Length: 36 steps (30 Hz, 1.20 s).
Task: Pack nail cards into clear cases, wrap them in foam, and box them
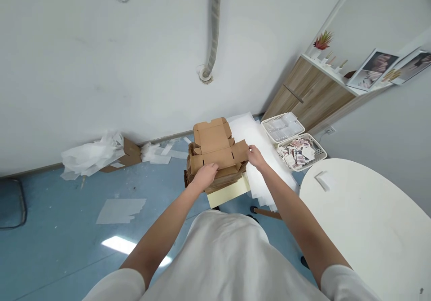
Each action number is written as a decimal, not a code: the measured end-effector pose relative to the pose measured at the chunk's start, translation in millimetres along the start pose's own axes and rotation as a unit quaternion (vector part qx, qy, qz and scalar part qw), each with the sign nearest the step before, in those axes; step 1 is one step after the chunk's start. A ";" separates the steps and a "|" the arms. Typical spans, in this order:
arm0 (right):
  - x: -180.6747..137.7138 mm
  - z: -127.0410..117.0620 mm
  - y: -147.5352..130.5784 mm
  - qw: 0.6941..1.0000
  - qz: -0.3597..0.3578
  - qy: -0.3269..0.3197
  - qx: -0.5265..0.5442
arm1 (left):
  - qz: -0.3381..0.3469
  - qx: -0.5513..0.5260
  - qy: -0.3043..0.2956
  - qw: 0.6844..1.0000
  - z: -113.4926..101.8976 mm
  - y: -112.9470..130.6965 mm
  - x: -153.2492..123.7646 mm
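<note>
A brown cardboard box blank (215, 150), partly folded with its lid flap standing up, lies on top of a stack of flat cardboard blanks (222, 180). The stack rests on a pale yellow stool (229, 193). My left hand (204, 175) grips the blank's near left edge. My right hand (256, 156) holds its right side flap. Both arms reach forward from my white shirt.
White foam sheets (259, 157) lie right of the stack. Two white baskets (305, 150) stand beyond, one with small printed packets. A round white table (363, 220) is at the right. Crumpled wrapping and cardboard (97, 155) lie by the wall on the blue floor.
</note>
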State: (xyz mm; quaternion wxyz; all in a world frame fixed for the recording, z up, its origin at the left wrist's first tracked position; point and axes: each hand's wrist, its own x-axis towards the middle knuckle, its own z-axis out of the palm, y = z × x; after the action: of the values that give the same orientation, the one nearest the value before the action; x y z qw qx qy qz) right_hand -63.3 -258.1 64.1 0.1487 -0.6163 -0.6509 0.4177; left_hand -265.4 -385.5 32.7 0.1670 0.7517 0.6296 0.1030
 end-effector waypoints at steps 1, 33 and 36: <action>-1.2 -1.3 -1.3 1.000 -0.001 0.001 0.024 | -0.010 0.007 0.008 1.000 0.6 0.5 -1.2; -41.4 -38.6 -38.9 0.988 -0.030 -0.042 0.146 | 0.064 -0.036 0.211 0.975 4.2 18.4 -18.8; -45.5 -37.6 -37.6 0.998 -0.061 0.008 0.005 | 0.037 -0.067 0.167 0.983 9.0 25.7 -17.7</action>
State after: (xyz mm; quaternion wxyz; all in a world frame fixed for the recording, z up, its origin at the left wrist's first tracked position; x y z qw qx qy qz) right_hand -53.2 -282.6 128.8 0.1818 -0.5780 -0.6842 0.4060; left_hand -241.9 -407.9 35.1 0.1055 0.7338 0.6119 0.2756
